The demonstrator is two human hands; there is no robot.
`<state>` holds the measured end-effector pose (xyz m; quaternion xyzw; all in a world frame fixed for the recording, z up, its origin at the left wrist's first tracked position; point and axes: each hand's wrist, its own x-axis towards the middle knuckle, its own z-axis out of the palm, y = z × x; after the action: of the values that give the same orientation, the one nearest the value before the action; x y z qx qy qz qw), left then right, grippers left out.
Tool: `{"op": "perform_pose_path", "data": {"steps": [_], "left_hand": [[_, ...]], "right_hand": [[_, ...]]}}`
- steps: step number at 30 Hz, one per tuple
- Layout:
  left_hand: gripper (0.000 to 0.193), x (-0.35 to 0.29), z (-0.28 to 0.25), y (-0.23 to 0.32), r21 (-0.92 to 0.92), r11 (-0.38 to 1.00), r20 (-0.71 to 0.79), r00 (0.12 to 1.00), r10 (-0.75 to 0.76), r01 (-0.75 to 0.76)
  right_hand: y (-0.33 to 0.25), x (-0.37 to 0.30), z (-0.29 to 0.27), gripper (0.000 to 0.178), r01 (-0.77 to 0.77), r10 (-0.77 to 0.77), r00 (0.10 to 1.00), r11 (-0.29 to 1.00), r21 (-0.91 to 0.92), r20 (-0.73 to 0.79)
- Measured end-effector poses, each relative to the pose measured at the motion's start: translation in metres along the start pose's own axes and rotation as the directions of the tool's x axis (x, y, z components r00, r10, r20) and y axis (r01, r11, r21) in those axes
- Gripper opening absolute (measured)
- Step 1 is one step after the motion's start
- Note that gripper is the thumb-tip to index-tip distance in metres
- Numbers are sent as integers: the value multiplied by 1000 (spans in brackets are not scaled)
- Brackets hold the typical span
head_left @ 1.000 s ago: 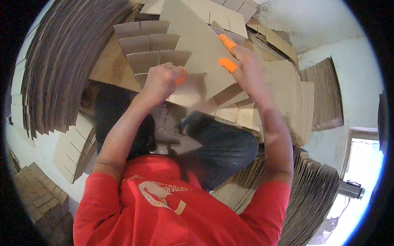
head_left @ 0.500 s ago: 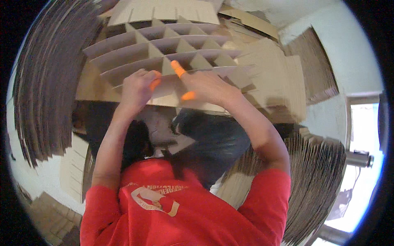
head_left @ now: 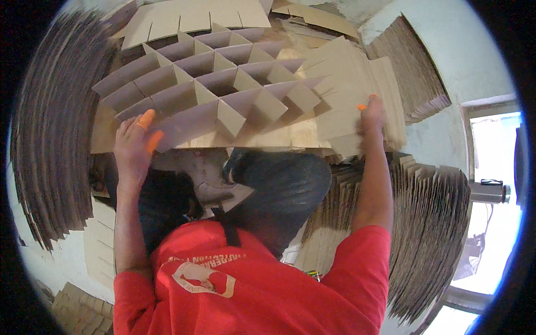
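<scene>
A cardboard divider grid [head_left: 195,78] of interlocked upright strips lies on a wooden board [head_left: 251,137] in front of me. My left hand [head_left: 134,139] is at the left end of its nearest long strip, the strip's end between thumb and fingers. Orange covers sit on the thumb and a fingertip. My right hand [head_left: 374,117] is away from the grid, on the pile of flat slotted cardboard strips [head_left: 349,72] to the right. Orange tips show on it too, but blur and the hand's angle hide what its fingers hold, if anything.
Tall stacks of cardboard [head_left: 58,123] rise at the left, and another stack [head_left: 413,229] stands at the lower right. A slotted sheet [head_left: 195,19] lies behind the grid. More cardboard [head_left: 410,67] leans by the wall at the far right, near a bright window [head_left: 494,145].
My right hand has left the grid and moved right to the cardboard pile. My left hand has shifted left along the front strip. The near side of the grid now sits turned and spread.
</scene>
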<state>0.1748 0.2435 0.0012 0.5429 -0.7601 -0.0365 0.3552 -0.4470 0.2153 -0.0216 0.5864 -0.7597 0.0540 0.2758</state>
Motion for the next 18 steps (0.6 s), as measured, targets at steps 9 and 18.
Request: {"op": "perform_pose_path", "data": {"steps": [9, 18], "left_hand": [[45, -7, -7, -18, 45, 997, -52, 996, -67, 69], [39, -17, -9, -21, 20, 997, -11, 997, -75, 75]], "right_hand": [[-44, 42, -95, 39, -201, 338, 894, 890, 409, -294], [-210, 50, -261, 49, 356, -99, 932, 433, 828, -349]]}}
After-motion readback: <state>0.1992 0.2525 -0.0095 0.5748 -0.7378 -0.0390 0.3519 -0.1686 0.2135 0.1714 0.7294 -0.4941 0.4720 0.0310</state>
